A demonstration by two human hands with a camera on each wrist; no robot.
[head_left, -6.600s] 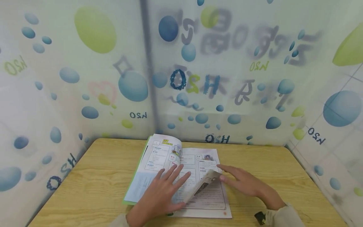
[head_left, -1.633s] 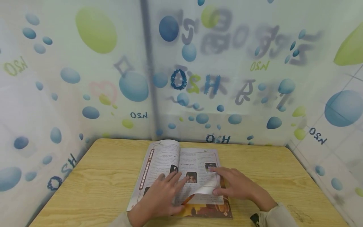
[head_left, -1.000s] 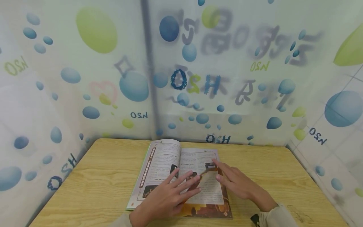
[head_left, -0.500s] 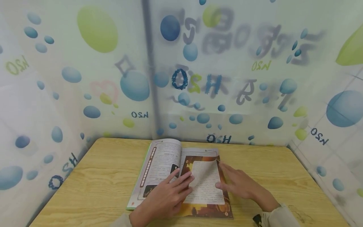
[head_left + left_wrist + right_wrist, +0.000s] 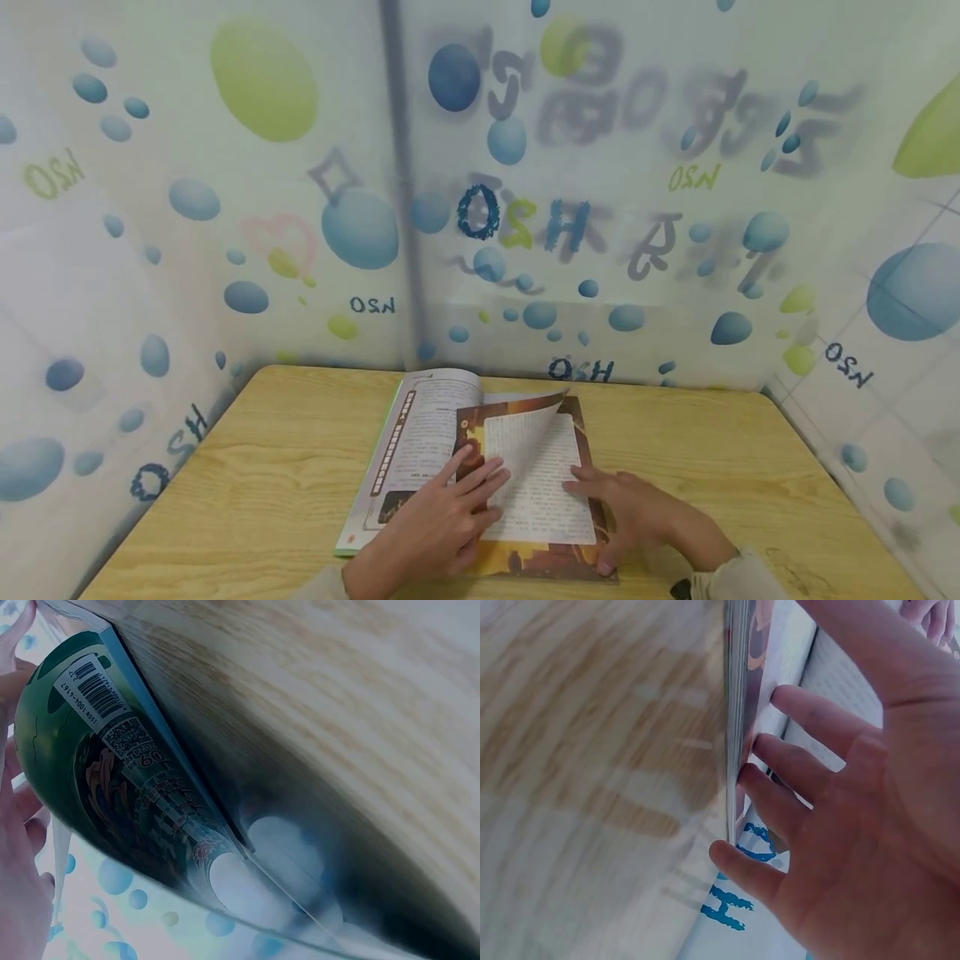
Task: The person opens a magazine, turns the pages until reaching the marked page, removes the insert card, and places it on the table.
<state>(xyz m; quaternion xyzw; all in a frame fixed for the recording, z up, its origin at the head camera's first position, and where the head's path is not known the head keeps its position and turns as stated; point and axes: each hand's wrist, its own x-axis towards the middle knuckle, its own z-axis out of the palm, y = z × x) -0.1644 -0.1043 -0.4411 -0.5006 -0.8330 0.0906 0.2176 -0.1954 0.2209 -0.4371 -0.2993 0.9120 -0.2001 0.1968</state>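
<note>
An open magazine (image 5: 431,433) lies on the wooden table, with text on its left side and a brown illustrated border on its right. One page (image 5: 517,425) is lifted from the right side, curling leftward. My left hand (image 5: 446,517) lies over the lower middle near the spine, its extended fingers against that page. At the right edge my right hand (image 5: 637,510) has its fingertips on the page underneath. The right wrist view shows that hand's fingers (image 5: 795,757) spread along the stacked page edges. In the left wrist view, the green back cover (image 5: 52,742) bows up, showing a barcode.
The wooden table (image 5: 300,450) extends on both sides of the magazine. Behind it stands a pale curtain (image 5: 300,183) printed with blue and green drops, which also encloses both sides. Beige sleeves (image 5: 738,575) cover my forearms.
Earlier contents pages have given way to later ones. In the last second another page has lifted and swung left; my right hand has slid down the right edge.
</note>
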